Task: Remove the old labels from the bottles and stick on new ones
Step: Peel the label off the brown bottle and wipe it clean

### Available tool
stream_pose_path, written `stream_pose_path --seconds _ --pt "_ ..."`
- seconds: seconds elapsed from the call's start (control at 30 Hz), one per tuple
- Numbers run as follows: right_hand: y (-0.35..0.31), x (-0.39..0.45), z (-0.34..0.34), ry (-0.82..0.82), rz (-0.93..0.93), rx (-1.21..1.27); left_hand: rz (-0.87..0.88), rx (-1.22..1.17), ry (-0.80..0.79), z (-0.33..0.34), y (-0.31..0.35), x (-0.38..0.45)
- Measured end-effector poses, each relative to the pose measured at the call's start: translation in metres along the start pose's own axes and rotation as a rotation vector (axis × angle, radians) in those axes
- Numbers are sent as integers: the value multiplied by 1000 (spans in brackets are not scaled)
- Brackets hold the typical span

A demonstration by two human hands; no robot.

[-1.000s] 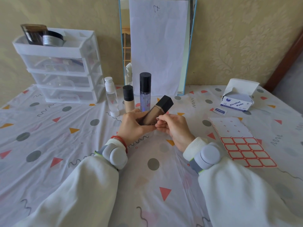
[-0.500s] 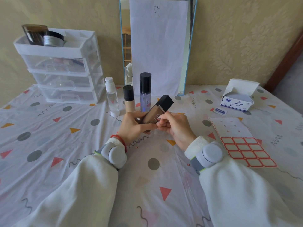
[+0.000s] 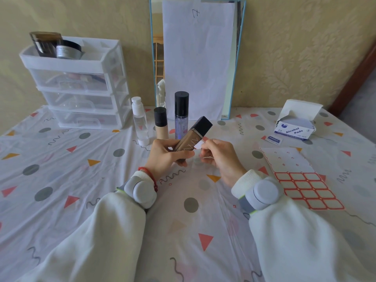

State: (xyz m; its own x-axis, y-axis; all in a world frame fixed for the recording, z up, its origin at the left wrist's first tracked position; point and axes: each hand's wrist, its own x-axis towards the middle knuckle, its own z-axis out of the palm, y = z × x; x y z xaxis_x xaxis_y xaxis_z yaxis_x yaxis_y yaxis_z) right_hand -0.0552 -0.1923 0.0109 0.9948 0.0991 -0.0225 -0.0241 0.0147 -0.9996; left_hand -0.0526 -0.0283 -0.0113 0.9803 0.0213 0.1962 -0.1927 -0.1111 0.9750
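My left hand (image 3: pixel 165 154) grips a brown square bottle (image 3: pixel 189 139) with a black cap, tilted up to the right above the table. My right hand (image 3: pixel 220 157) pinches a small white label (image 3: pixel 199 145) that is partly peeled off the bottle's right side. Behind them stand three bottles: a clear one with a white cap (image 3: pixel 140 121), a short beige one with a black cap (image 3: pixel 160 124) and a tall purple one with a black cap (image 3: pixel 181 113). A sheet of red-bordered labels (image 3: pixel 301 180) lies to the right.
A white drawer unit (image 3: pixel 81 88) with jars on top stands at the back left. A mirror covered by paper (image 3: pixel 197 58) leans on the wall. An open alcohol pads box (image 3: pixel 295 123) and a loose pad sachet (image 3: pixel 274 139) sit at the back right.
My right hand has drawn away to the right of the bottle, lifting the white label's edge off it. The bottle has stayed tilted in my left hand.
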Motion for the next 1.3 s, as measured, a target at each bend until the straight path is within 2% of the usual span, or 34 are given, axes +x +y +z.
stream_pose_path --seconds 0.1,0.33,1.3 --pt "1 1 0 -7 -4 21 -11 -22 9 0 -1 1" --pt "3 4 2 -34 -29 266 -29 -145 -60 1 -2 0" --pt "3 5 -4 -45 -23 218 -156 -299 -158 2 -6 2"
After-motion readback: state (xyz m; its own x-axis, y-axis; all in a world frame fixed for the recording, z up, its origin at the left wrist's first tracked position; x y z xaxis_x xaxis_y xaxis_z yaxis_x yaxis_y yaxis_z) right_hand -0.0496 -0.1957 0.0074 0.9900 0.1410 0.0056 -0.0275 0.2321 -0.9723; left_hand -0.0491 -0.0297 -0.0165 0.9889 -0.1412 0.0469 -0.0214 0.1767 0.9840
